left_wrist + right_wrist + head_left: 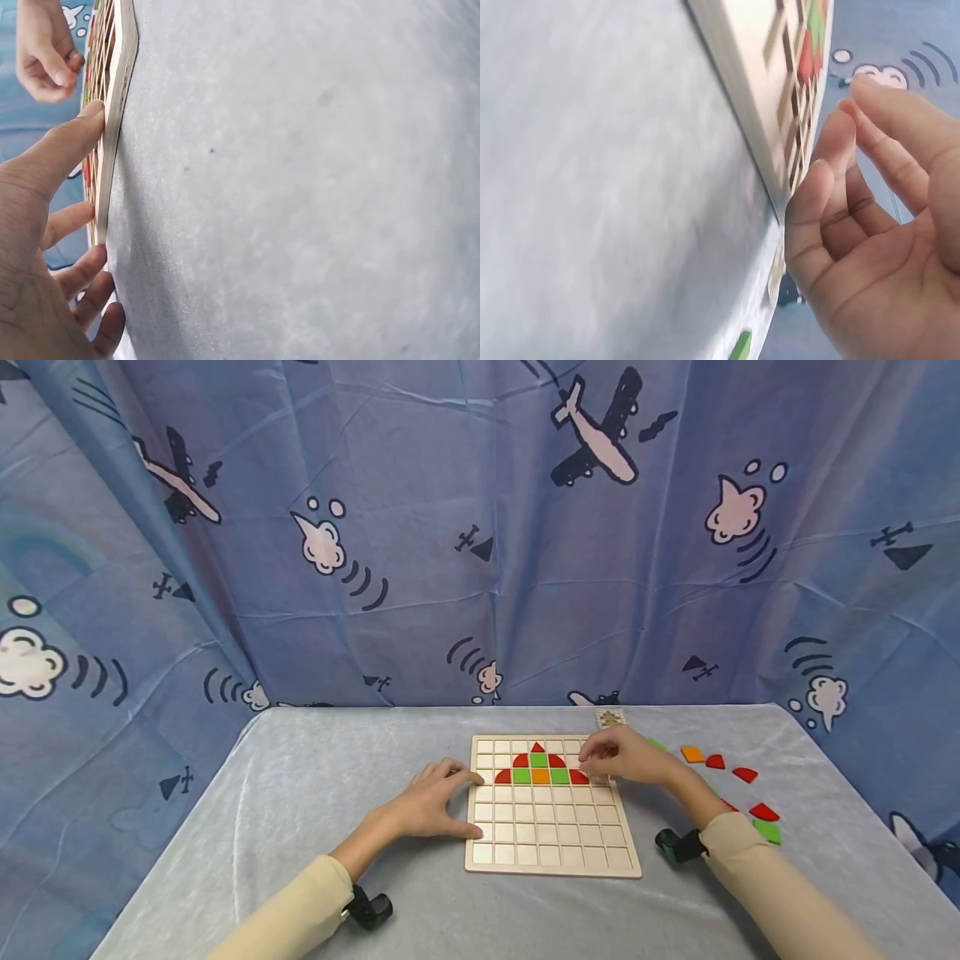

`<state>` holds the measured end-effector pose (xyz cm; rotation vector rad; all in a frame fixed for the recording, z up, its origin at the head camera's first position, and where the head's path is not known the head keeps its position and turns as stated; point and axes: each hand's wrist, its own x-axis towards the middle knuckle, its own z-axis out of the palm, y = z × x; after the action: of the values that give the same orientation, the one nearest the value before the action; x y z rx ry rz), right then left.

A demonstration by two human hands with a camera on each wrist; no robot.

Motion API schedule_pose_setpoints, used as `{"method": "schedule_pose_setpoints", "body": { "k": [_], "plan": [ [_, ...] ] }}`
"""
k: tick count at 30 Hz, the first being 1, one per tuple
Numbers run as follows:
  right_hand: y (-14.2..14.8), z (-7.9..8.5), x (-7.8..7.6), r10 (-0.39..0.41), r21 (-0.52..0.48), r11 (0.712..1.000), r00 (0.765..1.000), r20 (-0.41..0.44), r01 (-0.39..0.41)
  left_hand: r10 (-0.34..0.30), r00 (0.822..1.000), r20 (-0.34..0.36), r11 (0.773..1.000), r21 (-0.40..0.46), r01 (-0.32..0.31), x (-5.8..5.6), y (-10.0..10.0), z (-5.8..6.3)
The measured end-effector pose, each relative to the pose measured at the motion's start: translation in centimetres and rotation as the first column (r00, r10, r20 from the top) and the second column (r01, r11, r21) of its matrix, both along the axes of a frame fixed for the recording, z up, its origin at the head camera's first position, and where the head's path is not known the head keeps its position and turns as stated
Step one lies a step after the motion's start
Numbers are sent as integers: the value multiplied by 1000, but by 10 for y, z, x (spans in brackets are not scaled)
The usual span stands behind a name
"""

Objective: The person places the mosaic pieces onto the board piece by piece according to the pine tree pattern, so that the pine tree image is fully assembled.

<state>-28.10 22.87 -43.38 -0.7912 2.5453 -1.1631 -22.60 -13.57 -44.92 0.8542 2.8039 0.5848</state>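
Observation:
A square wooden grid board (pixel 551 837) lies on the table, with red, green and orange pieces set in a stepped triangle in its upper rows. The left hand (pixel 427 802) is spread along the board's left edge, its thumb and fingertips touching the rim in the left wrist view. Over the board's upper right part hovers the right hand (pixel 628 757), its fingers loosely bent close to a red corner piece (pixel 578 777). In the right wrist view the thumb stands apart from the fingers (pixel 810 191), and no piece shows between them.
Right of the board lie loose pieces, among them an orange square (pixel 692 754), a red piece (pixel 764 812) and a green square (pixel 767 832). A small patterned card (pixel 611 718) sits behind the board. A blue printed curtain (pixel 420 527) hangs behind the grey-covered table (pixel 337 743).

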Motion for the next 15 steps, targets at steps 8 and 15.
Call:
{"method": "schedule_pose_setpoints", "body": {
  "k": [8, 15],
  "plan": [
    [30, 6, 7, -83, 28, 996, 996, 15, 83, 6, 1000, 6, 1000, 6, -6, 2, 1, 1],
    [55, 12, 19, -145, 54, 989, 986, 82, 141, 5, 1000, 9, 1000, 3, -5, 2, 1, 1]
  ]
}}
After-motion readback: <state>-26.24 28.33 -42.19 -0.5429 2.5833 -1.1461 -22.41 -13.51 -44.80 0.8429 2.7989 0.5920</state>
